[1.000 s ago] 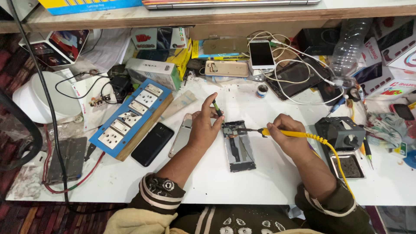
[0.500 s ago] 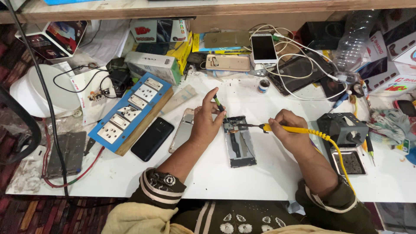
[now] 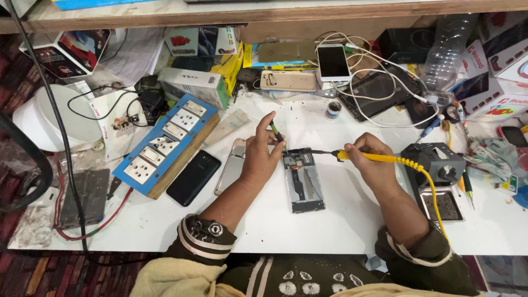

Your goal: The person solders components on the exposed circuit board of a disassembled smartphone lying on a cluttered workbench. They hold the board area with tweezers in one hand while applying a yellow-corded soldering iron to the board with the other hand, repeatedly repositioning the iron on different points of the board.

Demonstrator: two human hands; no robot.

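An opened phone [image 3: 302, 181] lies face down on the white table [image 3: 341, 231], its inner board showing. My left hand [image 3: 262, 154] rests at the phone's upper left corner and pinches thin tweezers [image 3: 276, 132] whose tip meets the board. My right hand [image 3: 372, 162] grips a yellow-handled soldering iron [image 3: 352, 156]. The iron's dark tip reaches left onto the top of the phone's board. A yellow cord [image 3: 426, 184] runs from the iron along my right forearm.
A blue power strip board [image 3: 165, 146] and a black phone [image 3: 193, 177] lie left of my left arm. A black iron stand with sponge tray [image 3: 440, 181] sits right. Phones, boxes, cables, a small tin [image 3: 333, 110] and a plastic bottle [image 3: 446, 52] crowd the back.
Both hands stay at the phone's top edge. The view has shifted a little; the iron's tip and the tweezers remain on the board.
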